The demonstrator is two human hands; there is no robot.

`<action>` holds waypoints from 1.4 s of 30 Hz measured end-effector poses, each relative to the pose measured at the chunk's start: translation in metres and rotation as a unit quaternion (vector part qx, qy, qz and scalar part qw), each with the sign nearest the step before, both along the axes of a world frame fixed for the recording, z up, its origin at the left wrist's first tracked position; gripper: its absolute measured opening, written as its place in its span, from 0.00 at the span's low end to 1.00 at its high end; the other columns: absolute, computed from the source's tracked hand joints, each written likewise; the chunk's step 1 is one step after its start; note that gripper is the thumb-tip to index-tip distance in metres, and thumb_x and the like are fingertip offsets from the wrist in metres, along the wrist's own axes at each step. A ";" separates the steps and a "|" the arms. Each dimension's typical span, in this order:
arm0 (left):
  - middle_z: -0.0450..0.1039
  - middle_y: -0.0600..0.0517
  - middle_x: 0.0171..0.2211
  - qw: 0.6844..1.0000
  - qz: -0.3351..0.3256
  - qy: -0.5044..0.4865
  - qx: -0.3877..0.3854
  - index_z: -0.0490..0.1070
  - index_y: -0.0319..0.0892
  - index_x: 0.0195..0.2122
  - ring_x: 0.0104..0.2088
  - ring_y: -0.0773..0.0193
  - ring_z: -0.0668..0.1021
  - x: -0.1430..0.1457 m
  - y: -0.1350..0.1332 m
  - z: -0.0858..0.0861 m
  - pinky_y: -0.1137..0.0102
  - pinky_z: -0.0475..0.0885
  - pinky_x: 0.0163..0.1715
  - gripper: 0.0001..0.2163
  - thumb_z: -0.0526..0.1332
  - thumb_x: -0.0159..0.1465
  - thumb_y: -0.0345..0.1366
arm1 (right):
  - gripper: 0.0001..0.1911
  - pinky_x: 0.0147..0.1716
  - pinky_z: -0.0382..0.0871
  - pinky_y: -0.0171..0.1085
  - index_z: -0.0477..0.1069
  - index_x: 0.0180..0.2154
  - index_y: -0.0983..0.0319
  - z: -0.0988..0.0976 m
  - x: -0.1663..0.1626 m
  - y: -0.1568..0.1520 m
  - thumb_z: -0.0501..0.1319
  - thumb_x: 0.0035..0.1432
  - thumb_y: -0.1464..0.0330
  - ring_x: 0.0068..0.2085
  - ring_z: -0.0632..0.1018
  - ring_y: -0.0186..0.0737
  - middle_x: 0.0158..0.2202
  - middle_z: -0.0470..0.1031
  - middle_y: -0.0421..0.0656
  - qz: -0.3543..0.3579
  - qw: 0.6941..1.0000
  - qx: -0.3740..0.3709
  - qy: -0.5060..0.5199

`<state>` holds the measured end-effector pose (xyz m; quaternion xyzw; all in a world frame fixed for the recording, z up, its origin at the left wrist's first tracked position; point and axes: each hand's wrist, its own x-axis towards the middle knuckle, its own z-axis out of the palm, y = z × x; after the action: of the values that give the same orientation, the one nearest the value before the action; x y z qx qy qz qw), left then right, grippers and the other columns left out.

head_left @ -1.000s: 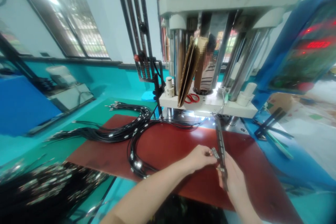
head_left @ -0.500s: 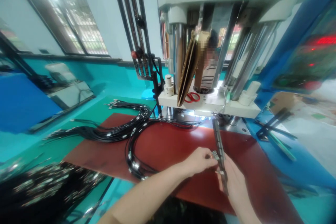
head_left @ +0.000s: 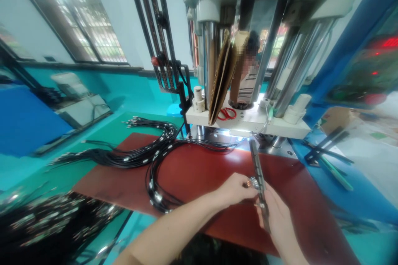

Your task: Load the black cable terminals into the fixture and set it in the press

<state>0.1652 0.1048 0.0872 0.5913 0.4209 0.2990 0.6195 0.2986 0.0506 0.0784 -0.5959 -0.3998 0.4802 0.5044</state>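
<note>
This was a factory floor or assembly workshop. A tall press machine [head_left: 248, 29] with polished steel columns stood over the teal-painted work surface [head_left: 102, 132], where a red mat [head_left: 199, 174] lay. Bundles of black cables [head_left: 137, 155] with metal end fittings were heaped across the surface in large numbers. A blue control cabinet [head_left: 357, 62] with a red lit display rose at the right, and barred windows [head_left: 83, 29] lined the wall behind.

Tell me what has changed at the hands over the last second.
Almost nothing. The left hand still pinches the small metal connector against the dark slotted bar, which the right hand keeps holding. Only the camera view drifted a little; the cable bundle stays put.
</note>
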 end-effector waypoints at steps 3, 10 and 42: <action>0.62 0.57 0.18 1.000 0.003 -0.021 -0.023 0.65 0.37 0.19 0.22 0.72 0.64 0.001 -0.001 0.001 0.75 0.59 0.25 0.08 0.61 0.47 0.36 | 0.30 0.11 0.60 0.32 0.65 0.49 0.66 0.004 -0.005 -0.002 0.56 0.53 0.50 0.15 0.66 0.35 0.19 0.69 0.38 -0.022 1.000 0.007 -0.007; 0.65 0.56 0.19 0.998 0.011 -0.032 -0.060 0.69 0.35 0.20 0.21 0.71 0.65 0.005 -0.001 -0.006 0.74 0.61 0.25 0.08 0.63 0.45 0.36 | 0.27 0.12 0.60 0.33 0.66 0.49 0.65 0.004 -0.002 0.000 0.57 0.53 0.53 0.14 0.64 0.34 0.17 0.67 0.37 -0.024 1.000 0.010 0.007; 0.66 0.55 0.21 0.998 0.015 -0.016 -0.060 0.71 0.35 0.22 0.24 0.70 0.66 0.003 0.009 -0.001 0.73 0.61 0.29 0.10 0.64 0.44 0.39 | 0.35 0.09 0.59 0.35 0.64 0.53 0.65 -0.003 0.003 0.002 0.55 0.52 0.47 0.13 0.63 0.36 0.17 0.66 0.38 0.020 1.000 -0.004 -0.003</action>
<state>0.1679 0.1133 0.0865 0.5419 0.4366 0.2923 0.6560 0.3012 0.0528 0.0753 -0.5909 -0.4117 0.4900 0.4912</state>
